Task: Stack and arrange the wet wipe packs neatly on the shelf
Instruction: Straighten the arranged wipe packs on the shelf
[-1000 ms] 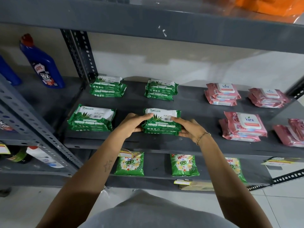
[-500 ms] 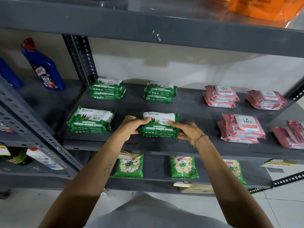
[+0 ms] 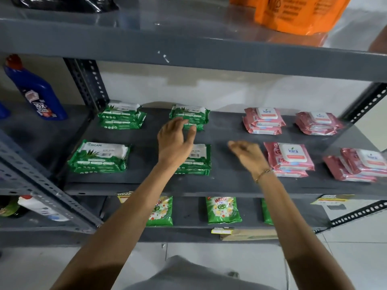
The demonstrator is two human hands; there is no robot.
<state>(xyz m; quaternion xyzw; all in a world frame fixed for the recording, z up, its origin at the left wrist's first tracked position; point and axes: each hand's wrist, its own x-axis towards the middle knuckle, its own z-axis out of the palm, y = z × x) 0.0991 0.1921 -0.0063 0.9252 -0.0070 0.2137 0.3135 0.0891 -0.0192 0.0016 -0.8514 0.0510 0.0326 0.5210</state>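
Green wet wipe packs lie in small stacks on the grey shelf [image 3: 226,185]: back left [image 3: 121,117], back middle [image 3: 191,114], front left [image 3: 100,156] and front middle [image 3: 199,162]. Pink packs sit stacked to the right: back [image 3: 263,121], far back right [image 3: 318,123], front [image 3: 290,159] and front right [image 3: 360,166]. My left hand [image 3: 174,141] hovers open above the shelf between the two middle green stacks, partly hiding the front one. Just right of the front middle green stack, my right hand [image 3: 247,153] is open, blurred, holding nothing.
A blue bottle [image 3: 35,91] stands on the left shelf section. Green detergent pouches [image 3: 223,210] lie on the lower shelf. An orange bag [image 3: 297,13] sits on the upper shelf [image 3: 188,49]. Perforated metal uprights [image 3: 88,84] frame the shelf.
Both hands have let go of the front middle green stack. The left hand has risen toward the back middle stack; the right hand has moved right and away.
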